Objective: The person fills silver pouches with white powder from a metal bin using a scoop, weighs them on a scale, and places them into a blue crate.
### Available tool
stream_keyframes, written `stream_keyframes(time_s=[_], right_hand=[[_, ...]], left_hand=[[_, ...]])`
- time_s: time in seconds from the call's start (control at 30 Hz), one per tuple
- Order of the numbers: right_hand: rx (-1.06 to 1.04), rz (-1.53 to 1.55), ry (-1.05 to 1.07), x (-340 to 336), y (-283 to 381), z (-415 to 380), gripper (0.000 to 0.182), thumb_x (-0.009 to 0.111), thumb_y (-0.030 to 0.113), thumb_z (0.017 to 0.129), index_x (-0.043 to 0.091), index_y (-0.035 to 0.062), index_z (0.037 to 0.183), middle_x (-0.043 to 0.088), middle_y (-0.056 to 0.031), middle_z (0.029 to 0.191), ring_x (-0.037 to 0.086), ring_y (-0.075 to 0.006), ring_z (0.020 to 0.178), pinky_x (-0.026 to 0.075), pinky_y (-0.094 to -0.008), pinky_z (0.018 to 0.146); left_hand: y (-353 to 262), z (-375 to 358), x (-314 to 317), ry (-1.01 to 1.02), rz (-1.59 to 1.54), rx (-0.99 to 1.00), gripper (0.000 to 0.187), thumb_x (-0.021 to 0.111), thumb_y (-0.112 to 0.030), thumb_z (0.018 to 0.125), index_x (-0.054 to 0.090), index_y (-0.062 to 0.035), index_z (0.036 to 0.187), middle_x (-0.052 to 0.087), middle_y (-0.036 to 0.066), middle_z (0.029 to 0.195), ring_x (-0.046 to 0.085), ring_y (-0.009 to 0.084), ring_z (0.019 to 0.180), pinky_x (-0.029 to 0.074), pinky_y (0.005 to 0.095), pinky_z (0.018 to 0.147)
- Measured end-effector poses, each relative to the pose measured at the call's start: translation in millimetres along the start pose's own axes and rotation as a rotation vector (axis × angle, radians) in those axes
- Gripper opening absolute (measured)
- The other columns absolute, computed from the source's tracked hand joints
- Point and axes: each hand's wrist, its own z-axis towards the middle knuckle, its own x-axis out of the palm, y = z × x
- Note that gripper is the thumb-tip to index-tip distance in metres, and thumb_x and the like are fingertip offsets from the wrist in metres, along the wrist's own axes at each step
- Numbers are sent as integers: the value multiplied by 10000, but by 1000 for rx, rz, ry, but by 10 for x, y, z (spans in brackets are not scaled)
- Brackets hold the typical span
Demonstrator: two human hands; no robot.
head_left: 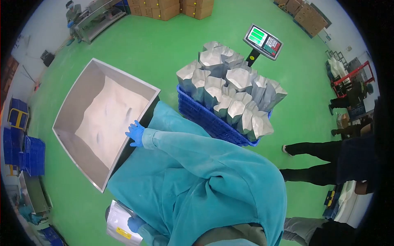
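Observation:
My right hand [135, 133], in a blue glove, has its fingers spread at the near rim of a large grey metal bin [119, 78]. Nothing is visible in it. Pale powder [107, 119] lies in the bin, with a few dents in its surface. Low in the view, my left hand [134, 224], also gloved in blue, grips a silver foil bag [120, 221] with a yellow label. Part of that hand and bag is hidden by my teal sleeve and gown.
A blue crate [205, 119] holds several open silver bags [230, 84]. Behind it stands a scale display [262, 42]. People stand at the right, and one [74, 20] is far left. Cardboard boxes [164, 9] are stacked at the back; blue crates [33, 156] line the left wall.

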Motion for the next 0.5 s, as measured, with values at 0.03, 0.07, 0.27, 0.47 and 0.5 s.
stream_keyframes(time_s=[0.03, 0.07, 0.27, 0.47, 0.5], right_hand=[[0, -3, 6, -2, -2, 6, 745, 540, 521, 790, 382, 74, 1365, 376, -243, 1367, 284, -397, 1318, 113, -565, 1099], [2, -6, 13, 7, -21, 9, 749, 539, 523, 790, 378, 76, 1368, 372, -241, 1372, 279, -396, 1322, 112, -562, 1101], [2, -17, -12, 54, -24, -5, 773, 540, 533, 784, 358, 77, 1380, 344, -231, 1400, 258, -389, 1338, 91, -558, 1107], [36, 151, -197, -541, 501, -352, 705, 550, 542, 775, 483, 55, 1280, 398, -229, 1359, 325, -390, 1294, 188, -533, 1083], [41, 365, -179, -676, 808, -453, 669, 562, 519, 774, 512, 41, 1240, 441, -225, 1318, 378, -374, 1254, 243, -490, 1063]], left_hand=[[130, 48, 4, 56, -201, 27, 326, 707, -319, 702, 657, 1, 666, 654, 123, 651, 616, 231, 574, 482, 355, 544], [298, 120, 23, 113, -403, 56, 284, 731, -263, 693, 644, 4, 653, 649, 114, 641, 606, 211, 557, 475, 345, 533], [926, 362, 457, 264, -1108, -277, 341, 691, -276, 798, 616, 26, 938, 600, 92, 766, 540, 182, 632, 469, 336, 582], [776, 559, -737, 36, -994, 75, 328, 614, -231, 840, 573, 22, 1044, 593, 95, 887, 552, 190, 779, 473, 327, 651], [385, 493, -1049, 111, -888, 215, 289, 626, -210, 832, 583, 21, 1001, 594, 82, 845, 544, 176, 760, 467, 315, 636]])
